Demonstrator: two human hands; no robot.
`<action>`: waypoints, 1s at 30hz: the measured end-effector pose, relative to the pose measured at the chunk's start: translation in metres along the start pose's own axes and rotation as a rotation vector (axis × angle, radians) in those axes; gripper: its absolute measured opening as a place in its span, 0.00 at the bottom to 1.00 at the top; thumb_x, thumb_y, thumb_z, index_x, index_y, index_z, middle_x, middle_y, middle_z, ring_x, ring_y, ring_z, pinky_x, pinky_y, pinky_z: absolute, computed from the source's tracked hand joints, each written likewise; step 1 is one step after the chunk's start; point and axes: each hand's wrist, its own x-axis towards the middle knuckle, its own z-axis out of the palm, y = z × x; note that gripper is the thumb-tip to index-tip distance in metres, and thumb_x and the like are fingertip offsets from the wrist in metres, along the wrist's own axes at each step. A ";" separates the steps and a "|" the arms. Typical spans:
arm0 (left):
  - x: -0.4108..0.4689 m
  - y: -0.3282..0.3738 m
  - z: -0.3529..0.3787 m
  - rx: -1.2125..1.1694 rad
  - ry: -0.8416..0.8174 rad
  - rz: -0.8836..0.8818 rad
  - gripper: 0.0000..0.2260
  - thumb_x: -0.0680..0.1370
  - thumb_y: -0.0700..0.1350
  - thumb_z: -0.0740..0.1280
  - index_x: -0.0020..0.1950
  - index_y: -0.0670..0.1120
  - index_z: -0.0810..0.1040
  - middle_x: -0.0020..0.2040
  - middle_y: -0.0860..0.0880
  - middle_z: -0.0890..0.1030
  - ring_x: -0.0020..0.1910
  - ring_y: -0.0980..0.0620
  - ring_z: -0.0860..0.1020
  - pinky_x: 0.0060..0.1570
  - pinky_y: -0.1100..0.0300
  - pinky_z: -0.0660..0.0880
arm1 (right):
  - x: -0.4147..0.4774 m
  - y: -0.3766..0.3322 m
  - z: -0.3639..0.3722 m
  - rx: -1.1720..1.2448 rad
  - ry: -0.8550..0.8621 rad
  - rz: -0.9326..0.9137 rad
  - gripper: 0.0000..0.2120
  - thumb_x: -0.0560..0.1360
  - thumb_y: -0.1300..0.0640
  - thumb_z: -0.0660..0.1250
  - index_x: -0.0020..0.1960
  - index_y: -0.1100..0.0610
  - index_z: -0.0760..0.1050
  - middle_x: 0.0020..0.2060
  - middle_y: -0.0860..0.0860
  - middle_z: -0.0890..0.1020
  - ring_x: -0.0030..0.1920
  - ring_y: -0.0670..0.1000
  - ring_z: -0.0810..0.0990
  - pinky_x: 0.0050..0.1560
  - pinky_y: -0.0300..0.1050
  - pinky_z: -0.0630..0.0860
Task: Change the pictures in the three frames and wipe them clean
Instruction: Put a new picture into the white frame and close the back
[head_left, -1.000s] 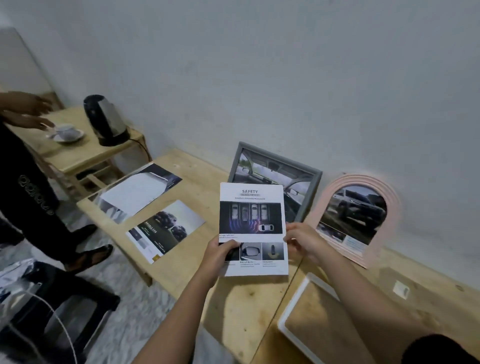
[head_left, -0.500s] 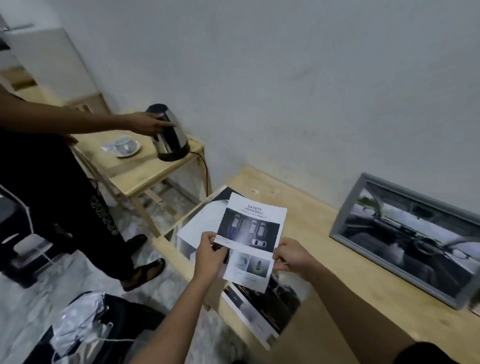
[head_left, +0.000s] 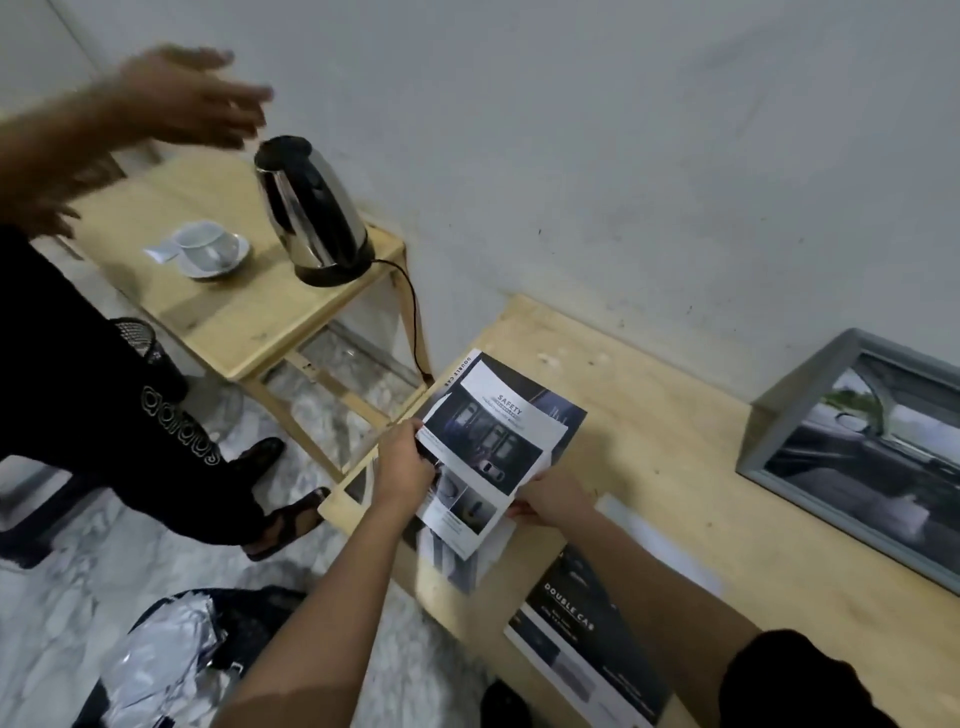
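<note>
Lowered since the earlier frame, the sheet (head_left: 488, 447) is now held just over a print (head_left: 563, 415) at the left end of the table (head_left: 649, 374), and a bystander's hand (head_left: 192, 98) has been lifted clear of the kettle (head_left: 311, 208). Only one frame (head_left: 795, 410) of the three is in view. It is grey, holds a car-interior picture and is leaned against the wall at the right, probably so that it can be reached and wiped later. The print below is laid flat, and a second print (head_left: 587, 644) lies nearer the camera. It is judged that the pictures are being kept together here, and that the sheet is being added to them or squared against them. The sheet is gripped at two sides so that it stays flat. Its left edge is pinched by the left hand (head_left: 402, 462), fingers curled over it. Its lower right edge is held by the right hand (head_left: 550, 501), whose fingertips are hidden beneath the paper.

The wall (head_left: 623, 156) is plain and pale, scuffed low down, and the floor (head_left: 67, 597) is marbled. The table is of bare pale wood — low, and set against the wall. On a side table (head_left: 234, 312) beside it the kettle is stood with its cord trailed down, and a cup (head_left: 208, 244) on a saucer is set near it.
</note>
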 end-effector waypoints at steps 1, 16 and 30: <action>0.003 -0.004 0.002 0.081 -0.039 0.005 0.23 0.70 0.29 0.63 0.64 0.43 0.72 0.60 0.42 0.73 0.60 0.42 0.71 0.56 0.50 0.71 | 0.004 0.002 0.001 -0.003 0.014 0.011 0.10 0.73 0.66 0.64 0.34 0.59 0.75 0.35 0.55 0.80 0.39 0.53 0.79 0.49 0.47 0.79; -0.061 0.057 0.073 0.071 -0.197 0.232 0.16 0.75 0.37 0.64 0.62 0.42 0.71 0.62 0.42 0.73 0.62 0.44 0.70 0.60 0.48 0.71 | -0.044 0.071 -0.107 -0.041 0.553 -0.043 0.01 0.74 0.64 0.59 0.44 0.62 0.69 0.41 0.56 0.73 0.39 0.53 0.69 0.33 0.46 0.65; -0.128 0.063 0.133 0.222 -0.288 0.031 0.14 0.74 0.44 0.63 0.57 0.40 0.71 0.57 0.40 0.75 0.54 0.41 0.74 0.53 0.47 0.74 | -0.068 0.157 -0.062 0.325 0.608 0.332 0.23 0.71 0.55 0.67 0.60 0.64 0.63 0.56 0.62 0.73 0.55 0.62 0.75 0.46 0.49 0.71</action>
